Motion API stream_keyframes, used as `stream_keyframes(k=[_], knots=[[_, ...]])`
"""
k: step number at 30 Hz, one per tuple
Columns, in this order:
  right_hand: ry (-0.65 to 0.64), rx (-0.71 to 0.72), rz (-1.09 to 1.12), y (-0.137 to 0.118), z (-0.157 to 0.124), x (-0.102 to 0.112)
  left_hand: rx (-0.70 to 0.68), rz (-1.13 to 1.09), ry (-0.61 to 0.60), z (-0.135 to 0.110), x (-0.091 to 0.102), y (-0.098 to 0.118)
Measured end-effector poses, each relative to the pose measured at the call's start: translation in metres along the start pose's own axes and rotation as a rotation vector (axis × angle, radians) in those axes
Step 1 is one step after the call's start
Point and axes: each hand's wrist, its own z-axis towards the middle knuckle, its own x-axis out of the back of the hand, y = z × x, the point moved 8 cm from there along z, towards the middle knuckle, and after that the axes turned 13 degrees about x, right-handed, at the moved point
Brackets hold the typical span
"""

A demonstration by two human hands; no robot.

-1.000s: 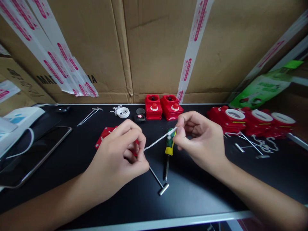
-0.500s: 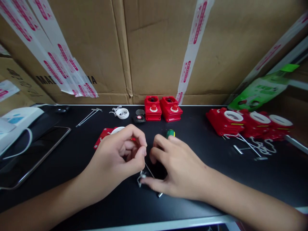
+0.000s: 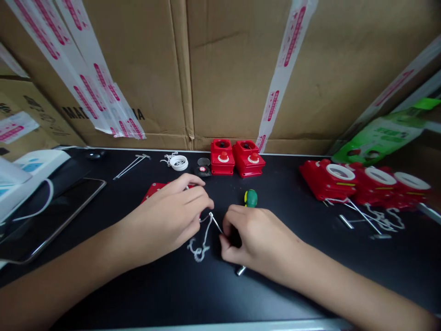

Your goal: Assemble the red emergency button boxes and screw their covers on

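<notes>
My left hand (image 3: 168, 216) lies over a red box (image 3: 151, 187), its fingers bent around it and the fingertips partly hidden. Most of that box is covered by the hand. My right hand (image 3: 258, 239) pinches a thin T-shaped metal rod (image 3: 216, 222) between thumb and fingers. The rod's cross-head shows below the right palm. From the rod's far tip hangs a small white chain (image 3: 199, 253), which curls on the black table (image 3: 165, 294) between my hands. A green and yellow screwdriver handle (image 3: 251, 198) sits just beyond the right hand.
Two red boxes with buttons (image 3: 222, 158) stand at the back, beside white rings (image 3: 178, 162) and a dark round part (image 3: 203, 169). More red boxes (image 3: 325, 181), rods and a green bottle (image 3: 382, 133) are at right. A phone (image 3: 65, 216) and T-shaped rods (image 3: 130, 166) lie left.
My left hand has turned from a pinch to palm down over the red box. The right thumb has drawn in onto the rod, and the chain now lies exposed between the hands.
</notes>
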Motion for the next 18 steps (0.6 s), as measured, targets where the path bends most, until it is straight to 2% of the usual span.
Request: stream_keyframes(k=[4,8,15,18], knots=[[0.070,-0.055,0.245,0.015,-0.003,0.004,-0.061,0.105,0.004,-0.004,-0.006,0.001],[0.064,-0.079,0.454,0.023,-0.005,0.009,-0.063,0.111,0.050,-0.005,-0.006,-0.001],[-0.025,-0.001,0.710,0.007,-0.005,0.014,-0.098,0.084,0.025,-0.003,-0.006,0.003],[0.025,-0.001,0.803,0.006,-0.005,0.021,-0.130,0.075,0.004,-0.004,-0.008,0.003]])
